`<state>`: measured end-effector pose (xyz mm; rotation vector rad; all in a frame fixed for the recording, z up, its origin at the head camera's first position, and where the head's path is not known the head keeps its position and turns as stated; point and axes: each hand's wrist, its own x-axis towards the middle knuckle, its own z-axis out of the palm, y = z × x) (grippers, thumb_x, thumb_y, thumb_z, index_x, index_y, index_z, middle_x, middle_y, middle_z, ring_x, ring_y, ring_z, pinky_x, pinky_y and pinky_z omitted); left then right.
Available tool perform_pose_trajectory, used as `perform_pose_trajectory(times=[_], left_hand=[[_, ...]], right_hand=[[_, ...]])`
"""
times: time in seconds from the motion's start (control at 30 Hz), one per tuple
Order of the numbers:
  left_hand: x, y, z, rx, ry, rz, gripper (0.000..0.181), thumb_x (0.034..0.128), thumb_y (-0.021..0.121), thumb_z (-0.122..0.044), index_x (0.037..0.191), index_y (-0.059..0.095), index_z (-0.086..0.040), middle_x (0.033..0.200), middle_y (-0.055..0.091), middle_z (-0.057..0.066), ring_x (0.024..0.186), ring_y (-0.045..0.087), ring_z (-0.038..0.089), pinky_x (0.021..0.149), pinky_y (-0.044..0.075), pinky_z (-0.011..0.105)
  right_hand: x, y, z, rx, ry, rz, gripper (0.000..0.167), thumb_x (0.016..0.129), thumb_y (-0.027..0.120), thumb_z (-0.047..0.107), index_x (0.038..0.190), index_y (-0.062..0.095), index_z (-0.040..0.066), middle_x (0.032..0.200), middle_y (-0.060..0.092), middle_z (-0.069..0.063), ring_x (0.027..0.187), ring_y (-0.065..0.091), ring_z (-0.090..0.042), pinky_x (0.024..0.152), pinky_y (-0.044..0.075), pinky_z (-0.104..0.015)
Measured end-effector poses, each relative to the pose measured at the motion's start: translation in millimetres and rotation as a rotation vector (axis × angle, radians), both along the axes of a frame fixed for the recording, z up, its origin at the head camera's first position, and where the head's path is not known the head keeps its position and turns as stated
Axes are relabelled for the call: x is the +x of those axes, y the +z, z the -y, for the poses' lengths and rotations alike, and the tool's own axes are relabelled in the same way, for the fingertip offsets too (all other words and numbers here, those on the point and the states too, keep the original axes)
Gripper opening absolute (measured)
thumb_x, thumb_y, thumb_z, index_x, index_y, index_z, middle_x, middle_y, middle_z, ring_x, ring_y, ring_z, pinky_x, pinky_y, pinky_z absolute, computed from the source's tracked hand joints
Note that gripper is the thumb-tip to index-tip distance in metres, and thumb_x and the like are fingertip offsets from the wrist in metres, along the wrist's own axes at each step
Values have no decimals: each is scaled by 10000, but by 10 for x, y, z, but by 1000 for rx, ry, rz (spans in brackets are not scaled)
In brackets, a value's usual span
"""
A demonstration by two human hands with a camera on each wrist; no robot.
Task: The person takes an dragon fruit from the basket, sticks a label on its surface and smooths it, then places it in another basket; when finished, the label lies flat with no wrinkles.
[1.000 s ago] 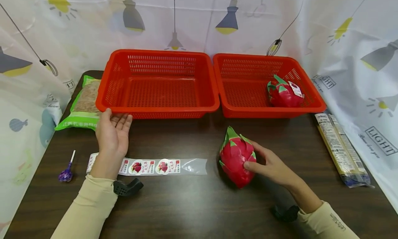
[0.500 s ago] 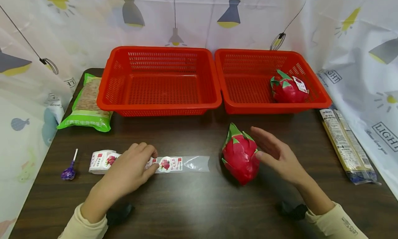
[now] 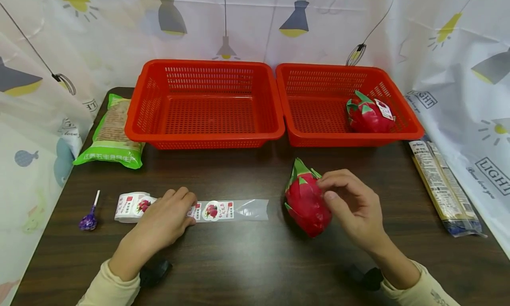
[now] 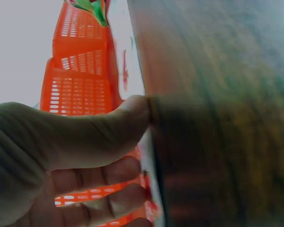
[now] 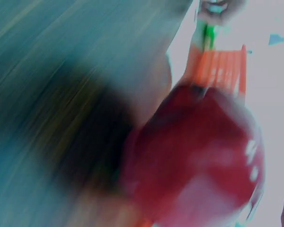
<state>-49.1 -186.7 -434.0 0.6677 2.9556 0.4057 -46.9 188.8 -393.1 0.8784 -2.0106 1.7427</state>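
Observation:
In the head view my left hand (image 3: 165, 219) rests palm down on a strip of dragon fruit stickers (image 3: 221, 211) and hides its middle. The strip's roll (image 3: 133, 206) shows to the left. The left wrist view has thumb (image 4: 128, 116) and fingertips at the strip's edge, against the dark table. My right hand (image 3: 356, 213) is beside a red dragon fruit (image 3: 307, 204) with green leaves, its fingers loosely bent at the fruit's right side. Whether they touch it, I cannot tell. The fruit (image 5: 194, 161) is blurred in the right wrist view. Another dragon fruit (image 3: 370, 113) bears a sticker.
Two red plastic baskets stand at the back: a left basket (image 3: 205, 141) and a right basket (image 3: 354, 140) holding the stickered fruit. A green food bag (image 3: 115, 131) and purple lollipop (image 3: 88, 219) lie at left. Yellow packets (image 3: 448, 188) lie at right.
My left hand has left the left basket's front rim and come down onto the sticker strip. My right hand has let go of the dragon fruit, and its fingers have bent nearer it again.

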Motion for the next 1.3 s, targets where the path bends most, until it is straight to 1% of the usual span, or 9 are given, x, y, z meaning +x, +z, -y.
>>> perform_pose_trajectory(times=[0.2, 0.37, 0.6, 0.73, 0.83, 1.0, 1.17, 1.23, 1.3], left_hand=[[12, -41, -19, 33, 4, -80, 247, 805, 855, -130, 995, 701, -95, 919, 640, 23, 850, 626, 258, 674, 524, 402], [33, -34, -46, 28, -13, -131, 162, 830, 818, -82, 958, 719, -92, 890, 662, 21, 825, 645, 245, 703, 543, 391], [147, 206, -93, 79, -80, -263, 177, 850, 806, -80, 1003, 720, -101, 906, 660, -19, 821, 621, 178, 723, 538, 349], [233, 339, -144, 117, -133, -353, 207, 847, 809, -84, 1025, 707, -110, 906, 645, -32, 816, 609, 159, 725, 536, 328], [276, 380, -167, 143, -158, -382, 203, 849, 807, -92, 1020, 700, -119, 901, 633, -42, 809, 596, 143, 721, 529, 313], [309, 385, -163, 209, -176, -333, 182, 868, 801, -122, 1021, 706, -144, 913, 638, -72, 816, 598, 97, 724, 535, 292], [313, 380, -130, 246, -167, -250, 168, 898, 780, -149, 1051, 712, -165, 938, 654, -92, 836, 608, 68, 725, 542, 295], [302, 383, -103, 264, -176, -181, 170, 916, 764, -170, 1076, 705, -169, 977, 664, -92, 864, 626, 61, 745, 553, 301], [280, 407, -52, 298, -191, -47, 185, 941, 742, -216, 1118, 695, -188, 1027, 655, -103, 898, 625, 46, 776, 554, 294]], right_hand=[[45, 62, 392, 179, 115, -59, 261, 834, 617, -141, 1049, 686, -11, 1031, 697, -83, 999, 640, -150, 927, 522, -213], [28, 138, 612, 363, 217, -48, 342, 833, 701, -65, 1134, 682, 97, 1042, 702, -18, 961, 627, -114, 859, 544, -242], [-95, 348, 811, 666, 151, 68, 303, 938, 719, 177, 1235, 659, 190, 1199, 681, 87, 1112, 580, -78, 929, 544, -321], [-177, 337, 973, 863, 168, 137, 363, 978, 681, 317, 1316, 633, 194, 1284, 676, 96, 1198, 578, -108, 1000, 532, -364], [-225, 268, 1086, 900, 224, 159, 344, 997, 660, 302, 1313, 635, 170, 1237, 720, 60, 1120, 656, -107, 941, 561, -328], [-248, 155, 1193, 817, 309, 183, 225, 1005, 650, 194, 1221, 672, 135, 1035, 763, 32, 826, 656, -22, 740, 551, -200], [-236, 120, 1233, 749, 337, 203, 153, 1002, 653, 169, 1144, 703, 137, 1006, 755, 51, 780, 609, 11, 712, 533, -171], [-228, 116, 1240, 729, 345, 206, 137, 1001, 658, 172, 1124, 707, 139, 1001, 755, 56, 795, 618, 17, 725, 540, -172], [-221, 102, 1243, 710, 366, 207, 119, 1003, 656, 170, 1106, 708, 140, 976, 748, 61, 782, 610, 14, 713, 538, -173]])
